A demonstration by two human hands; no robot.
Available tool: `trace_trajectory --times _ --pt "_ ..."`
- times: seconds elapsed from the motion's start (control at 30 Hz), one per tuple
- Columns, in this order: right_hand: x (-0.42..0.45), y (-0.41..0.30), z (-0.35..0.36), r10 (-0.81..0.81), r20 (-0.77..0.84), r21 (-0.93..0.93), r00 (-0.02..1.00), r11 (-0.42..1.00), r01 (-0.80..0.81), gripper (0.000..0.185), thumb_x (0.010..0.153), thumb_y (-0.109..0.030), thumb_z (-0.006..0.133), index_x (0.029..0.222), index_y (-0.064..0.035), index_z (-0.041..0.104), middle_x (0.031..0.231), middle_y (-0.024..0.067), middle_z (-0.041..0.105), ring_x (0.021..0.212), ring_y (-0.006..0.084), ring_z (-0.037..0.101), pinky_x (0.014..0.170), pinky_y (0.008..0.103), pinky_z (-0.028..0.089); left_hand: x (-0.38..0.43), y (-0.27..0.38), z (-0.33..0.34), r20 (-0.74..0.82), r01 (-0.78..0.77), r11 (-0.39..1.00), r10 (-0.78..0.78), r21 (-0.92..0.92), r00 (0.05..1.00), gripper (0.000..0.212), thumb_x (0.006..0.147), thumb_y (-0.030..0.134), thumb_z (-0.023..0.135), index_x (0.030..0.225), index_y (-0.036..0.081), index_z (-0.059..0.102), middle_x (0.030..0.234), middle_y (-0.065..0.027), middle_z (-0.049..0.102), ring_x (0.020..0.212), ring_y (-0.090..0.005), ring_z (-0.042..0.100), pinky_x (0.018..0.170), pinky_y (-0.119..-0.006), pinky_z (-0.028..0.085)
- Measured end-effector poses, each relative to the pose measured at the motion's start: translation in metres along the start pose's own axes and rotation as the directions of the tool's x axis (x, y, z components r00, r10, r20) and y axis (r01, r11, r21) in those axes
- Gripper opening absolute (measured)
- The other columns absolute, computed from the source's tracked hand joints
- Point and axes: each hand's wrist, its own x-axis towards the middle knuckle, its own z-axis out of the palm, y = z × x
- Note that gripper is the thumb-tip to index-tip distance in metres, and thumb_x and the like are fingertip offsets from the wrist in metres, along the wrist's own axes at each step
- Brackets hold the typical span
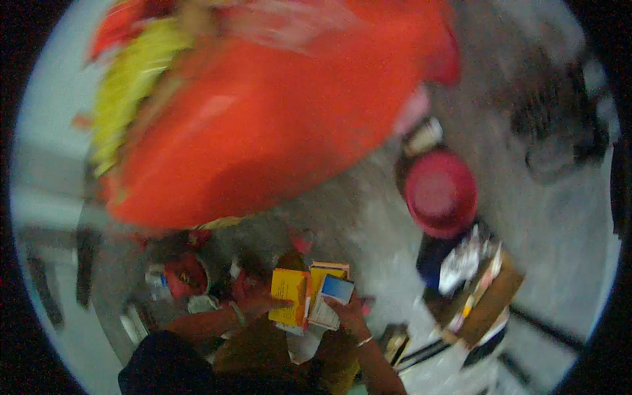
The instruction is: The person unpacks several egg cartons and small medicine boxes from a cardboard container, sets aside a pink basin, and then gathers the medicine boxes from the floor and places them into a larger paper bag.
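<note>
My left hand (269, 304) is shut on a yellow booklet or packet (288, 291) with an orange edge, low in the middle of the view. Beside it, my right hand (348, 315) grips a small card with a blue picture (337, 288), along with a pale printed paper (323, 313). A yellow piece with a pink-orange border (328, 269) shows behind the card. The two bundles are close together above my lap. Motion blur hides the print and the exact finger positions.
A large orange cloth-like surface (266, 123) fills the upper view, with yellow material (133, 89) at its left. To the right are a red round basin (441, 192) and a cardboard box (498, 306) with assorted items. A red container (185, 276) lies left of my hands.
</note>
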Motion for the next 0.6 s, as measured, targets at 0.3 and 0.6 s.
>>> trace_trajectory --times 0.3,0.6 --pt "-0.184 -0.172 0.158 -0.236 0.423 -0.384 0.875 0.828 0.409 0.073 0.071 -0.019 0.075 0.129 -0.0039 0.033 0.114 0.0133 0.052 0.102 0.0234 0.053 0.087 0.0348 0.044 -0.263 -0.013 -0.001 -0.316 -0.53 0.791 0.441 -0.305 0.84 0.055 0.075 0.012 0.072 0.122 0.007 0.044 0.113 -0.0079 0.057 0.103 -0.0202 0.056 0.085 -0.035 0.048" --pt "-0.135 -0.276 0.433 -0.523 0.6 -0.299 0.605 0.555 0.776 0.068 0.073 -0.017 0.073 0.124 0.0019 0.032 0.109 0.0147 0.052 0.096 0.0208 0.054 0.081 0.0334 0.047 -0.342 0.089 -0.25 -0.562 -0.846 0.523 0.733 0.105 0.384 0.054 0.077 0.01 0.068 0.125 0.004 0.042 0.112 -0.0054 0.056 0.1 -0.0169 0.055 0.086 -0.032 0.044"
